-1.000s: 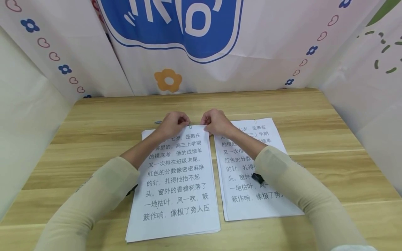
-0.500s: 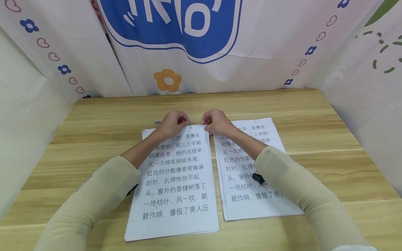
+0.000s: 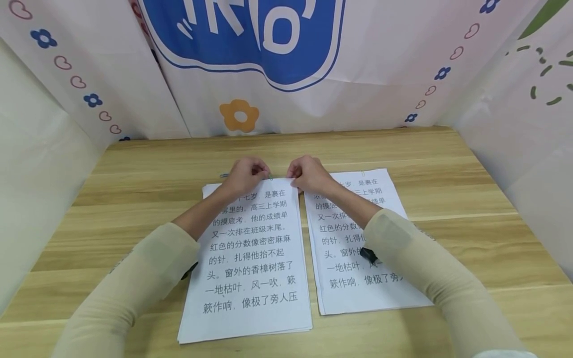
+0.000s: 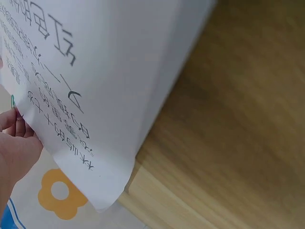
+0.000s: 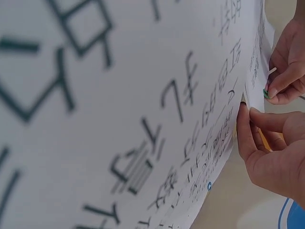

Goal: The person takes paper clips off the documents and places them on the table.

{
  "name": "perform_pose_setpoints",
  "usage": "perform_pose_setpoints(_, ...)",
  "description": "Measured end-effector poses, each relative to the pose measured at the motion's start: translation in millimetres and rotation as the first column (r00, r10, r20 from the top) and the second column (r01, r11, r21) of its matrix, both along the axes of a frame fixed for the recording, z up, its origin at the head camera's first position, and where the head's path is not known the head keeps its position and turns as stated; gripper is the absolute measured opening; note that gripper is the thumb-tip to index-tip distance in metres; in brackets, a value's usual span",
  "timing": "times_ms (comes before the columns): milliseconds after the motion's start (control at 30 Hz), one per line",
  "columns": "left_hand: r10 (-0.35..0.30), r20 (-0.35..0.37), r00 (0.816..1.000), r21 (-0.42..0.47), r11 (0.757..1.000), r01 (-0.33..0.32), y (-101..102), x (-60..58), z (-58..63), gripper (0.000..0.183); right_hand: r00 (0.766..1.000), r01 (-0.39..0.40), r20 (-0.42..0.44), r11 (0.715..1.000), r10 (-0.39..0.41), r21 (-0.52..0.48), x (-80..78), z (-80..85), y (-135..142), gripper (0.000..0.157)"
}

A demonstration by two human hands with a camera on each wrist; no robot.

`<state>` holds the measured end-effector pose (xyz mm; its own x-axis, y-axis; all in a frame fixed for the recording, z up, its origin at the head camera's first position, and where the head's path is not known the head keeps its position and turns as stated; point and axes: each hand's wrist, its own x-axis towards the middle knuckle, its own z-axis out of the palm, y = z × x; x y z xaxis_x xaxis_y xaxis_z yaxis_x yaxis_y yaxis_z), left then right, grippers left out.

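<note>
The left hand point(image 3: 248, 175) pinches a green paper clip point(image 5: 266, 94) at the far edge of the left paper stack point(image 3: 250, 258), while the right hand point(image 3: 309, 174) grips that stack's far right corner; the right paper stack point(image 3: 342, 297) lies just beside on the wooden table point(image 3: 112, 209)

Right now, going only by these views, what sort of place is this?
Probably an indoor work booth for handling papers: a wood-grain table carries two sets of printed sheets, and a white backdrop with an orange flower rises behind it, between white side panels.
</note>
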<state>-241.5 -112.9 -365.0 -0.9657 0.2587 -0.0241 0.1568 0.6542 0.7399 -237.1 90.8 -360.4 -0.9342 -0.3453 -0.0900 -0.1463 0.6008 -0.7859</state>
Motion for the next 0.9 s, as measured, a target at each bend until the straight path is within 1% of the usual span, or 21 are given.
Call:
perform_pose_setpoints(133,0.022,0.0,1.0,0.041,0.999,-0.022,-1.7,-2.9,-2.8,0.012,1.0,0.005,0.003,1.0,-0.005,0.002,0.3,-0.3,0.0,0.011)
perform_pose_setpoints(400,0.033,0.001,0.999,0.061,0.998,-0.033,-1.6,-3.2,-3.1,0.011,1.0,0.009,0.005,1.0,-0.009,0.0,0.2,-1.3,0.4,0.011)
perform_pose_setpoints(667,0.048,0.009,0.999,0.058,0.997,-0.049,-0.8,-4.3,-4.1,0.012,1.0,0.012,0.005,1.0,-0.012,-0.001,0.7,-1.2,0.1,0.012)
perform_pose_setpoints(900,0.075,0.024,0.997,0.055,0.996,-0.076,-0.3,-6.9,-4.3,0.011,1.0,0.009,0.007,1.0,-0.009,0.0,-0.6,-1.0,-0.4,0.012)
